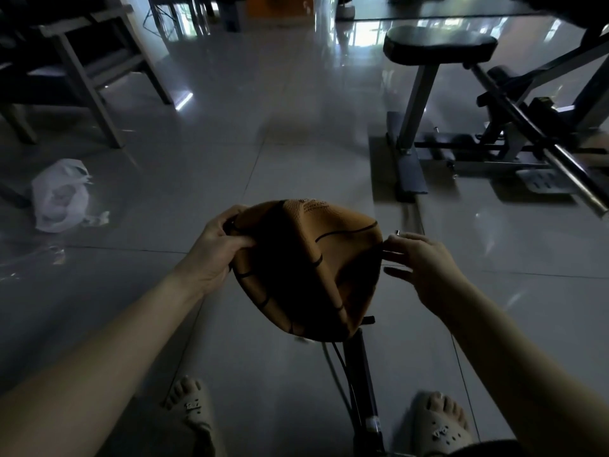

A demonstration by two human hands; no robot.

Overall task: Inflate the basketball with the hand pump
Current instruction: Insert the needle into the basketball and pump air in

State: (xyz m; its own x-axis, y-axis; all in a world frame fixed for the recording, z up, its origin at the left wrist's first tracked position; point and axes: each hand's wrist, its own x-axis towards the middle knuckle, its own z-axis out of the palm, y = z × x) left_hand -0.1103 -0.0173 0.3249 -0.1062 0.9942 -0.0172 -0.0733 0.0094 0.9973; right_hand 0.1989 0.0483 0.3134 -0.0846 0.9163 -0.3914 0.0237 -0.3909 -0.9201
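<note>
Holds the basketball (329,245) in mid-air above the tiled floor (263,159), ahead of the body and roughly centred between both forearms. Presents it flat and collapsed: left half caved inward into a deep, shadowed bowl, a sharp crease running top to bottom down the middle, pebbled orange skin and black seams lit on the right half.

Grips the ball's left rim with the left hand (214,255): fingers (235,215) curled over the far side of the edge, thumb pressed on the near face, rim clamped between them.

Holds the right hand (428,268) at the ball's right rim: fingers (395,255) apart and nearly straight, tips at the edge, touching or just short of it; cannot tell which. Closes on nothing. Shows a small bright speck just above the topmost fingertip, too small to identify.

Directly below the ball, standing roughly upright on the floor between two feet in pale sandals (194,410): the hand pump (361,384). Top of the pump hidden behind the ball's lower edge, with only one short black end of the handle visible at the right. Alongside the barrel, a thin hose (331,361), upper end lost behind the ball.

On the floor well to the left, a white plastic bag (59,196); beyond it, wooden furniture legs (89,84); at the far right, a padded weight bench (438,47)
</note>
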